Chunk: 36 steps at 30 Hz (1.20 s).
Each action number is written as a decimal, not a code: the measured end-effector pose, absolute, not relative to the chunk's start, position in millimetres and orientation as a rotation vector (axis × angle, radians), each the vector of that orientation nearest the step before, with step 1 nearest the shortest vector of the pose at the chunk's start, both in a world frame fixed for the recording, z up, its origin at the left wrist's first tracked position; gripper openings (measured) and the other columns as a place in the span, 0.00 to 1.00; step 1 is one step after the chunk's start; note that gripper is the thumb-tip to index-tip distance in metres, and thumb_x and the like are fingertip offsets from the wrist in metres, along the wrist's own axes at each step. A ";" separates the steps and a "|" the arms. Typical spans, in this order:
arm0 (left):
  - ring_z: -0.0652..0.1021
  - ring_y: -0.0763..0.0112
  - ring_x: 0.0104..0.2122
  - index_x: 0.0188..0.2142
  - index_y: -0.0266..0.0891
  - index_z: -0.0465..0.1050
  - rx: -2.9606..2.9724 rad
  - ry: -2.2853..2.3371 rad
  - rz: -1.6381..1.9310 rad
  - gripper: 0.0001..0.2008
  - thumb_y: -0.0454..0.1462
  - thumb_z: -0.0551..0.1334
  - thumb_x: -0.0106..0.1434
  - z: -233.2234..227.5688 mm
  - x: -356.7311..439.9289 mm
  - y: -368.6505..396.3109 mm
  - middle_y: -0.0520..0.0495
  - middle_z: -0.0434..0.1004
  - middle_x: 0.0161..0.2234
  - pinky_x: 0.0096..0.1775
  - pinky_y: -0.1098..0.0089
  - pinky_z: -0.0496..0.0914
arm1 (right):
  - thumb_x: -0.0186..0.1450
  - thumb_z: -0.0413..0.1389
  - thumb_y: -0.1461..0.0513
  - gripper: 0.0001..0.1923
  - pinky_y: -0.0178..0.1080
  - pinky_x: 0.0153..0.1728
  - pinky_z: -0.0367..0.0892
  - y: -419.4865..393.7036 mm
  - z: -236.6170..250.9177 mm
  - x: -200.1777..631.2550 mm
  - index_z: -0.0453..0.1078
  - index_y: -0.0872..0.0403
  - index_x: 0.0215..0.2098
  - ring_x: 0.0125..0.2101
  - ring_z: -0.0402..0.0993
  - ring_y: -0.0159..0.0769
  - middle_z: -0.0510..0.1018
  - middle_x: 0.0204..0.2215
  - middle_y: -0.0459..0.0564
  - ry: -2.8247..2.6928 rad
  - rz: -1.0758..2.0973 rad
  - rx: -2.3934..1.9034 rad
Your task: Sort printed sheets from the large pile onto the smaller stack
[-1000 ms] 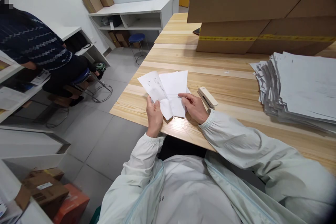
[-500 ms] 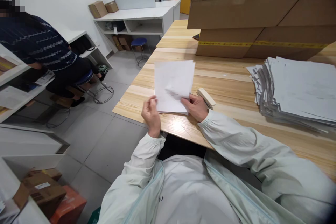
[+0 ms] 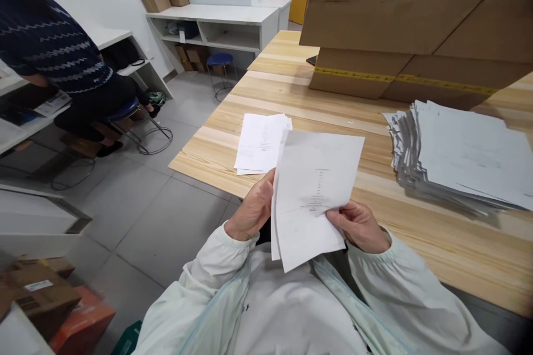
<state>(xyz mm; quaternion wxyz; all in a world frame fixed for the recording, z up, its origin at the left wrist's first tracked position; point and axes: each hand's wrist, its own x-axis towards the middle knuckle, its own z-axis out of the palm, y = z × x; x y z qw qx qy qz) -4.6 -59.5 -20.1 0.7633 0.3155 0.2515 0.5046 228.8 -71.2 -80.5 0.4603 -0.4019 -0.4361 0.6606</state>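
Note:
A few printed sheets of paper (image 3: 318,177) are held up in front of my body, tilted, their edges slightly apart on the left. My right hand (image 3: 362,226) pinches them near the lower right, with the thumb on top and the other fingers mostly behind. At the left edge, my left hand (image 3: 255,206) is closed, its fingertips partly hidden by the paper. More printed sheets (image 3: 259,141) lie slightly fanned on the wooden table (image 3: 216,147), just beyond my left hand.
A thick, uneven paper stack (image 3: 470,150) stands on the table to the right. Behind it are large cardboard boxes (image 3: 375,11). At the left, a person (image 3: 58,44) sits on a blue stool. Cartons (image 3: 41,294) stand low at the left.
Both hands have moved toward my body and right with the held sheets, raised off the table. Other sheets now show lying on the table. The cream stapler is no longer visible.

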 end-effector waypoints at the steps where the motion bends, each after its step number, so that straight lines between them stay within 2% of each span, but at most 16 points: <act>1: 0.74 0.50 0.59 0.57 0.41 0.73 0.701 0.543 1.091 0.33 0.55 0.69 0.56 -20.3 -1.1 -60.4 0.40 0.79 0.54 0.60 0.57 0.67 | 0.56 0.70 0.56 0.11 0.39 0.38 0.79 -74.7 -82.2 230.2 0.81 0.47 0.37 0.33 0.83 0.37 0.85 0.34 0.48 -1.054 1.626 -0.996; 10: 0.79 0.55 0.52 0.51 0.38 0.78 0.605 0.675 1.048 0.23 0.47 0.69 0.60 -23.7 11.2 -64.7 0.42 0.84 0.46 0.57 0.59 0.71 | 0.57 0.67 0.49 0.17 0.39 0.30 0.77 -96.0 -79.0 234.7 0.77 0.47 0.39 0.27 0.81 0.37 0.84 0.31 0.48 -0.916 1.603 -1.081; 13: 0.79 0.55 0.53 0.48 0.39 0.79 0.633 0.689 1.070 0.23 0.50 0.69 0.59 -24.1 12.4 -66.3 0.44 0.84 0.45 0.57 0.59 0.70 | 0.59 0.65 0.48 0.16 0.38 0.31 0.75 -92.4 -76.9 233.9 0.78 0.50 0.39 0.29 0.79 0.37 0.84 0.32 0.49 -1.099 1.450 -1.097; 17: 0.77 0.53 0.56 0.48 0.40 0.80 0.656 0.679 1.108 0.31 0.61 0.62 0.58 -24.6 12.0 -68.0 0.43 0.83 0.46 0.59 0.56 0.69 | 0.64 0.61 0.50 0.15 0.34 0.25 0.70 -93.9 -76.3 231.1 0.77 0.53 0.39 0.27 0.75 0.34 0.82 0.30 0.49 -1.310 1.189 -1.212; 20: 0.77 0.52 0.55 0.47 0.40 0.80 0.853 0.732 1.133 0.28 0.57 0.66 0.57 -18.4 11.8 -67.3 0.42 0.83 0.45 0.58 0.55 0.69 | 0.65 0.61 0.54 0.11 0.33 0.25 0.68 -97.8 -72.4 227.0 0.76 0.53 0.39 0.25 0.73 0.32 0.79 0.28 0.47 -1.374 0.955 -1.253; 21: 0.78 0.53 0.53 0.45 0.39 0.81 0.946 0.762 1.141 0.25 0.54 0.69 0.57 -13.8 12.2 -66.0 0.43 0.84 0.44 0.57 0.56 0.69 | 0.64 0.63 0.55 0.12 0.33 0.27 0.70 -97.6 -68.3 225.5 0.76 0.52 0.42 0.28 0.74 0.32 0.80 0.31 0.47 -1.359 0.840 -1.221; 22: 0.79 0.54 0.51 0.43 0.39 0.82 1.036 0.789 1.160 0.22 0.51 0.70 0.57 -7.9 13.1 -64.0 0.44 0.84 0.43 0.56 0.56 0.70 | 0.62 0.64 0.56 0.16 0.35 0.31 0.72 -95.9 -62.5 224.1 0.74 0.50 0.48 0.31 0.76 0.34 0.80 0.37 0.49 -1.325 0.723 -1.175; 24: 0.80 0.58 0.47 0.39 0.40 0.82 1.190 0.810 1.239 0.17 0.49 0.71 0.57 6.2 16.4 -57.5 0.45 0.84 0.40 0.53 0.59 0.72 | 0.58 0.68 0.57 0.31 0.39 0.40 0.75 -88.0 -47.1 223.1 0.67 0.46 0.58 0.42 0.78 0.39 0.77 0.50 0.52 -1.237 0.514 -1.073; 26: 0.80 0.60 0.44 0.36 0.40 0.82 1.324 0.766 1.329 0.15 0.48 0.71 0.56 19.8 21.2 -47.9 0.46 0.83 0.37 0.49 0.61 0.73 | 0.54 0.70 0.56 0.39 0.44 0.46 0.75 -74.9 -31.5 225.4 0.64 0.45 0.61 0.50 0.75 0.43 0.72 0.56 0.54 -1.192 0.374 -1.004; 28: 0.79 0.61 0.41 0.32 0.39 0.81 1.434 0.716 1.333 0.14 0.48 0.72 0.55 27.9 26.6 -37.2 0.47 0.81 0.34 0.45 0.62 0.73 | 0.53 0.70 0.55 0.34 0.46 0.46 0.75 -60.3 -22.5 230.2 0.68 0.47 0.57 0.47 0.76 0.45 0.76 0.50 0.54 -1.204 0.340 -0.978; 30: 0.78 0.63 0.38 0.31 0.38 0.79 1.507 0.707 1.282 0.15 0.48 0.72 0.55 27.8 31.1 -27.5 0.47 0.79 0.32 0.42 0.63 0.72 | 0.54 0.70 0.55 0.26 0.46 0.42 0.75 -47.7 -23.5 235.2 0.73 0.50 0.49 0.39 0.78 0.43 0.79 0.40 0.52 -1.255 0.404 -0.978; 32: 0.77 0.66 0.35 0.31 0.38 0.78 1.537 0.739 1.243 0.16 0.48 0.73 0.53 20.6 34.3 -20.4 0.49 0.77 0.31 0.37 0.66 0.71 | 0.54 0.70 0.54 0.20 0.46 0.38 0.75 -39.4 -32.3 238.5 0.74 0.52 0.41 0.35 0.77 0.41 0.79 0.34 0.51 -1.276 0.493 -0.999; 34: 0.74 0.70 0.31 0.32 0.39 0.76 1.525 0.789 1.230 0.18 0.48 0.74 0.51 10.4 36.6 -16.3 0.51 0.76 0.30 0.34 0.69 0.69 | 0.51 0.71 0.52 0.21 0.46 0.39 0.74 -35.6 -43.2 240.1 0.73 0.52 0.37 0.36 0.77 0.41 0.80 0.35 0.50 -1.262 0.561 -1.019; 36: 0.73 0.72 0.30 0.31 0.39 0.74 1.501 0.807 1.217 0.19 0.47 0.75 0.49 2.0 38.6 -14.2 0.51 0.74 0.30 0.33 0.69 0.67 | 0.50 0.71 0.50 0.23 0.45 0.40 0.74 -35.6 -50.7 240.9 0.72 0.51 0.38 0.38 0.77 0.41 0.80 0.36 0.50 -1.246 0.629 -1.032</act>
